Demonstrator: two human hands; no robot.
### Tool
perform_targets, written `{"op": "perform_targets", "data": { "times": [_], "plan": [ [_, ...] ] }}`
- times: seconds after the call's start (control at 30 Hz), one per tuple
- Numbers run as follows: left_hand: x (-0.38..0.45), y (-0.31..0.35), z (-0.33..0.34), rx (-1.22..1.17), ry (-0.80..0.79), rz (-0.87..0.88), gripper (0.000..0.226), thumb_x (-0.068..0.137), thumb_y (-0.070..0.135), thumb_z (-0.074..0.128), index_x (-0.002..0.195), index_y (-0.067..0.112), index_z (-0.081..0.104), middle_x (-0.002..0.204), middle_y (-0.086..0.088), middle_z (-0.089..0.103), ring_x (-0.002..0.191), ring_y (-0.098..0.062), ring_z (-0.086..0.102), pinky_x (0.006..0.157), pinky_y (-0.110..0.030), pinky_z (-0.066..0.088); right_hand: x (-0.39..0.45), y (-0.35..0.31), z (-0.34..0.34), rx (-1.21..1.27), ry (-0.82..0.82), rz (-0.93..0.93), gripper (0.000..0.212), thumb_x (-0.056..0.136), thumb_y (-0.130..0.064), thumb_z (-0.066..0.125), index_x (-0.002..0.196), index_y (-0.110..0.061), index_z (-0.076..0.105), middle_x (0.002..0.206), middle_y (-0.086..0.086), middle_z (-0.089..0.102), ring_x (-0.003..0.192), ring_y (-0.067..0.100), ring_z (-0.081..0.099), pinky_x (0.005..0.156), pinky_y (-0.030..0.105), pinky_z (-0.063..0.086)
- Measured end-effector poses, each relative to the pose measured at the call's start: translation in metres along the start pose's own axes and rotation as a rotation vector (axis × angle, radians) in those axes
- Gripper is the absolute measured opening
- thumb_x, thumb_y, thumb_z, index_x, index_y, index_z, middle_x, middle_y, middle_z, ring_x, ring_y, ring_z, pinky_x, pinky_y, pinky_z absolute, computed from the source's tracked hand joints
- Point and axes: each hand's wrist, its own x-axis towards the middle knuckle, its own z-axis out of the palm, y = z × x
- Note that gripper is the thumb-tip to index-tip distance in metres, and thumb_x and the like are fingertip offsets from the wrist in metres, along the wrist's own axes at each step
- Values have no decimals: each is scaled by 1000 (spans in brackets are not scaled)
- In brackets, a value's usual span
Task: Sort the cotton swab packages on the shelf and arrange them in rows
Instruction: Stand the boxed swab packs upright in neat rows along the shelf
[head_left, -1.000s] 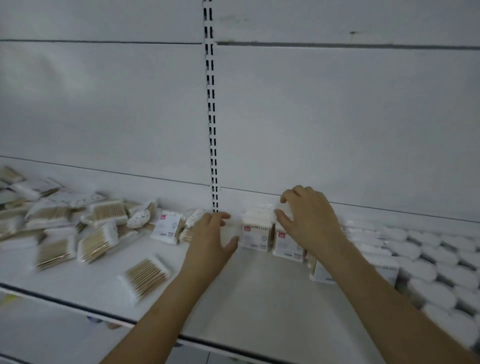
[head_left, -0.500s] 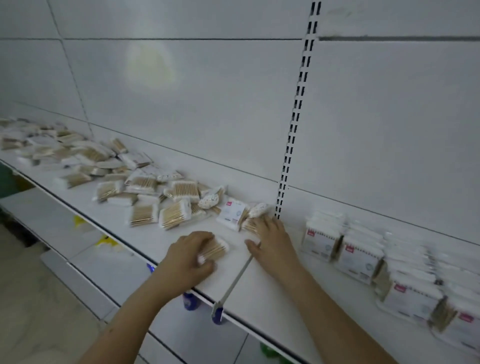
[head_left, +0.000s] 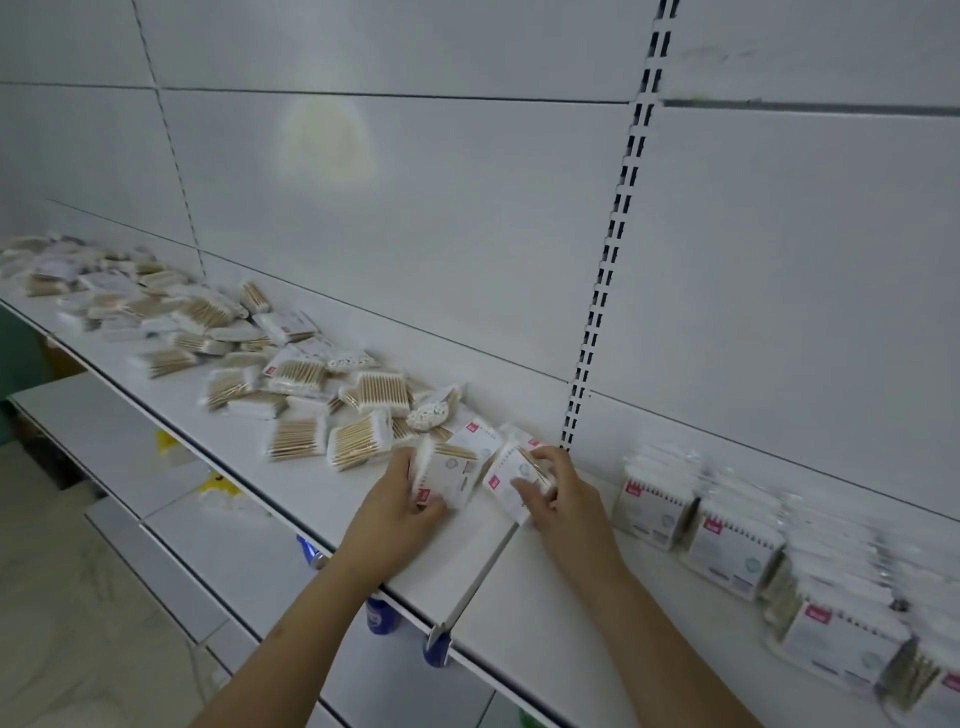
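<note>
— Hands first: what are they doing?
— Left hand (head_left: 402, 501) reaches forward, fingers curled round a white cotton swab package with a red label (head_left: 445, 480); right hand (head_left: 558, 493) grips a second white package (head_left: 511, 480) just beside it, both low over the white metal shelf (head_left: 322, 499).
— And the rest?
— Loose swab packs (head_left: 291, 387) lie heaped to the left; upright white packages (head_left: 737, 540) stand in rows on the right.

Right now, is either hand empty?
No: the left hand grips one swab package and the right hand grips another package.
</note>
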Motion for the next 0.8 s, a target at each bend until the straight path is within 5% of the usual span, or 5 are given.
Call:
{"op": "perform_targets", "data": {
  "times": [0.2,0.4,0.53,0.67,0.8],
  "plan": [
    [0,-1,-1,-27,21,10,24,93,26,63,111,26,47,100,11,64,84,-2,62,75,-34,55,-5,-3,-1,-11,-77,18,47,89,-32,66,124,-39,35,106,-8,67,80,5,65,69,33,57],
    [-2,-3,-1,-144,42,66,28,94,27,63,117,41,54,100,22,67,89,5,62,74,-18,46,-5,-14,-11,99,-10,24,40,91,-29,69,117,-39,41,110,-12,66,83,-1,66,64,16,52],
    [-2,-3,-4,-211,33,49,30,94,23,63,118,38,53,104,18,66,90,-3,64,82,-30,50,-6,-26,-27,190,92,48,42,87,-16,70,120,-34,51,103,-12,68,77,-1,65,60,18,52],
    [-1,9,0,-182,-84,69,34,97,28,59,124,43,44,114,29,52,93,2,55,86,-25,44,-20,-31,-57,198,161,75,18,93,-25,65,110,-24,62,93,-12,69,72,-9,62,57,11,45],
    [3,48,16,-109,-256,228,37,96,36,59,118,59,40,108,35,59,92,3,58,83,-15,44,-36,-35,-112,201,249,162,22,93,-24,65,111,-26,54,102,-2,68,76,10,66,55,18,50]
  ]
}}
